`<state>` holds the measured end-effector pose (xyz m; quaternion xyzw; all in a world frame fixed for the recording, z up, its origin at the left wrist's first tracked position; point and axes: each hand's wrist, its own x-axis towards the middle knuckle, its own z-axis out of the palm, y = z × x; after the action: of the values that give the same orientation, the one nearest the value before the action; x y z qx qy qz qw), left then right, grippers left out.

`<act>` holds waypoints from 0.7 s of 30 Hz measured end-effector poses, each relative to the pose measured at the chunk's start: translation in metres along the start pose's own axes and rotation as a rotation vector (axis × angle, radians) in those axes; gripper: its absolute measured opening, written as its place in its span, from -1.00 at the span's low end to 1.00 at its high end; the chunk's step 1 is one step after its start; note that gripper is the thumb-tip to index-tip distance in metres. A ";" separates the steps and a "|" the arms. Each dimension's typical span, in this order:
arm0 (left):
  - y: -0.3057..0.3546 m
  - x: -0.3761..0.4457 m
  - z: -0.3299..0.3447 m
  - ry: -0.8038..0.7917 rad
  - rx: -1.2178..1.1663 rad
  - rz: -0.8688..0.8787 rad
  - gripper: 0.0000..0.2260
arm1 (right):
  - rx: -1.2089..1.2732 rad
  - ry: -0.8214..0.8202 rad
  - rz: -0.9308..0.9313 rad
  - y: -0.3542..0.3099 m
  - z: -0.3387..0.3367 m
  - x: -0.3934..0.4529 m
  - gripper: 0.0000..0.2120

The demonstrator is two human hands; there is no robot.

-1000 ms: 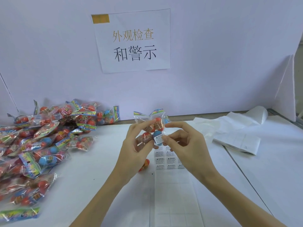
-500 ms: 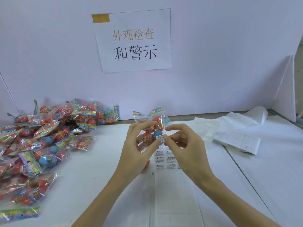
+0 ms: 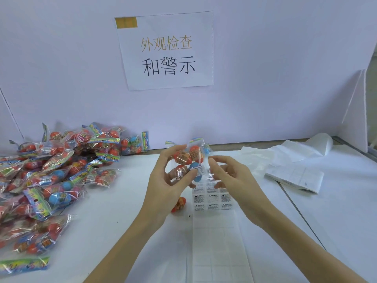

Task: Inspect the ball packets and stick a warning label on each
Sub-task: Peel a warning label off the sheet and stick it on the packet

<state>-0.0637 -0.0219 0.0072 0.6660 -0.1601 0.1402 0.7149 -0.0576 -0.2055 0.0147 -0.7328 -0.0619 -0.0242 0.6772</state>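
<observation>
My left hand point(image 3: 165, 180) holds a clear ball packet point(image 3: 188, 157) upright above the table, thumb and fingers curled round it. The packet contains orange balls and a blue one. A small white warning label point(image 3: 199, 170) sits on its lower right, over the blue ball. The fingers of my right hand point(image 3: 230, 180) are loosely bent just beside the packet's right edge, and it holds nothing. Below the hands lies the label sheet point(image 3: 212, 200) with several printed labels at its top and bare backing lower down.
A big pile of ball packets point(image 3: 51, 176) covers the table's left side. One loose orange ball point(image 3: 179, 204) lies under my left hand. Folded backing sheets point(image 3: 293, 177) and crumpled white paper point(image 3: 285, 150) lie at the right. A paper sign point(image 3: 166, 50) hangs on the back wall.
My right hand pressed the label onto the packet, then let go and drew slightly right. The label stays on the packet. My left hand kept its hold.
</observation>
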 end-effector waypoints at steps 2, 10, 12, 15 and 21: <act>0.000 -0.001 0.002 -0.028 -0.027 -0.002 -0.42 | 0.033 -0.062 0.001 0.000 0.004 -0.002 -0.66; -0.001 0.000 0.000 -0.065 -0.011 0.028 -0.44 | 0.374 -0.169 0.105 -0.002 0.003 -0.003 -0.77; -0.002 -0.001 0.000 -0.072 -0.017 0.037 -0.45 | 0.449 -0.193 0.135 -0.002 0.002 -0.003 -0.87; -0.003 -0.001 0.001 -0.067 -0.016 0.051 -0.46 | 0.500 -0.200 0.190 -0.001 0.000 0.000 -0.89; -0.003 -0.004 0.002 -0.081 0.065 0.060 -0.41 | 0.217 -0.206 0.150 0.001 0.005 -0.002 -0.61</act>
<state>-0.0660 -0.0242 0.0030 0.6891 -0.2039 0.1396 0.6812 -0.0594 -0.2012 0.0128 -0.6566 -0.0784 0.1085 0.7423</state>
